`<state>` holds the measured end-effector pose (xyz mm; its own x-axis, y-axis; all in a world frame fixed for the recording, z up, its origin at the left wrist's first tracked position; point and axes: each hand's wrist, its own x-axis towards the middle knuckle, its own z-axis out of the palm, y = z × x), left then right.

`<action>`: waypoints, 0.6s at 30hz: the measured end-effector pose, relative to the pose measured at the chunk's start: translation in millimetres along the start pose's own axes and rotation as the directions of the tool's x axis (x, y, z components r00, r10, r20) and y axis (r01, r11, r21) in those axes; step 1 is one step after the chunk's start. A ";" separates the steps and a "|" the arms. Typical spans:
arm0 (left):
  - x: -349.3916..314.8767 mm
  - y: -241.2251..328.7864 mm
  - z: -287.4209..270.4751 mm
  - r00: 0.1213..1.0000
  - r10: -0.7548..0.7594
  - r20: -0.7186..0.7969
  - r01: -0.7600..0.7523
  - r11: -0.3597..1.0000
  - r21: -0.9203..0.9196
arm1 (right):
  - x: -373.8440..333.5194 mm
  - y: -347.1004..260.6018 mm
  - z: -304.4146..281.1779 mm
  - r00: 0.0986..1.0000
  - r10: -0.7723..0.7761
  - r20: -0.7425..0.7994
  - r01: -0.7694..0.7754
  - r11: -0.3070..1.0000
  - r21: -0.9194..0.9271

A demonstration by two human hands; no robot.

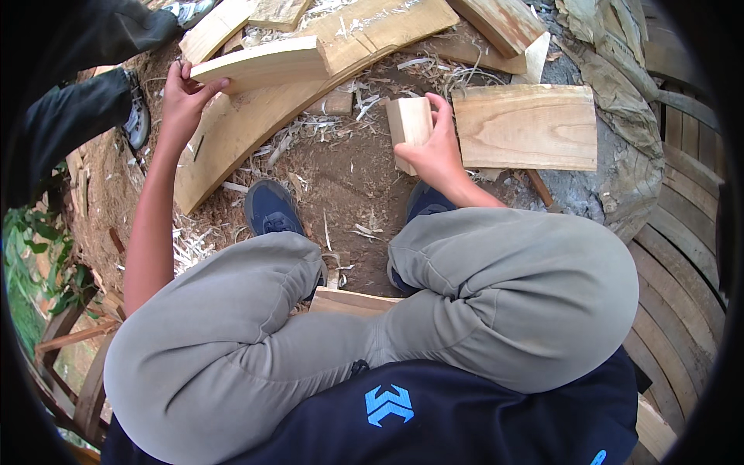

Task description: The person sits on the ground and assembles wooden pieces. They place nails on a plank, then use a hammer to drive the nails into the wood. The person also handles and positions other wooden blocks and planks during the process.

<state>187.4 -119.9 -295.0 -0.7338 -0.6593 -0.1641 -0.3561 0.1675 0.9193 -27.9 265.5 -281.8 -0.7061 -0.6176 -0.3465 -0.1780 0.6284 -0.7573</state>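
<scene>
My left hand point(194, 97) is closed on the left end of a pale wooden board point(267, 67), thumb along its near face. The board stands on its long edge, above or on a thick wooden plank point(232, 136) that slants across the ground; whether it touches is unclear. My right hand point(436, 147) grips a short wooden block point(409, 124), thumb on the near side and fingers behind its right side. Right of that hand lies a flat wooden board point(525, 128) with curved grain.
Wood shavings point(298, 136) litter the earth between my shoes point(273, 208). More timber point(500, 23) lies at the far right, beside crumpled sheeting point(620, 101). Another person's legs and shoes point(136, 116) are at the far left. Curved wooden slats point(686, 256) line the right side.
</scene>
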 end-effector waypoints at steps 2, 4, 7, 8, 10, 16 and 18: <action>1.5 -4.2 -2.8 0.999 0.044 0.013 -0.043 0.996 -0.078 | 5.4 -0.6 -7.2 0.998 0.063 -0.019 -0.061 0.994 0.085; -1.2 3.0 5.4 0.998 0.066 0.015 -0.063 0.989 -0.130 | 8.6 2.5 -18.1 0.994 0.106 -0.035 -0.099 0.982 0.163; -3.0 10.3 15.5 0.999 0.053 0.012 -0.050 0.988 -0.146 | 22.4 26.0 -9.2 0.993 0.052 -0.110 -0.042 0.995 0.094; -5.0 9.6 14.4 1.000 0.028 0.013 -0.026 0.990 -0.141 | 23.2 28.0 -4.3 0.993 0.046 -0.108 -0.039 0.997 0.063; -6.0 7.6 10.5 1.000 0.027 0.012 -0.025 0.989 -0.147 | 24.6 19.7 -5.8 0.998 0.031 -0.051 -0.027 0.997 0.075; -8.5 8.8 9.3 0.999 0.050 0.016 -0.046 0.985 -0.164 | 27.6 15.2 -14.4 0.986 0.147 -0.081 -0.116 0.946 0.304; -5.1 7.5 10.2 0.998 0.069 0.003 -0.068 0.989 -0.134 | 33.9 14.3 -10.4 0.979 0.186 -0.085 -0.144 0.924 0.354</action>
<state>182.5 -107.8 -290.9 -0.7583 -0.6440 -0.1012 -0.2246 0.1123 0.9679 -61.6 258.5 -298.6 -0.7825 -0.4477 -0.4327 0.1805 0.5021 -0.8458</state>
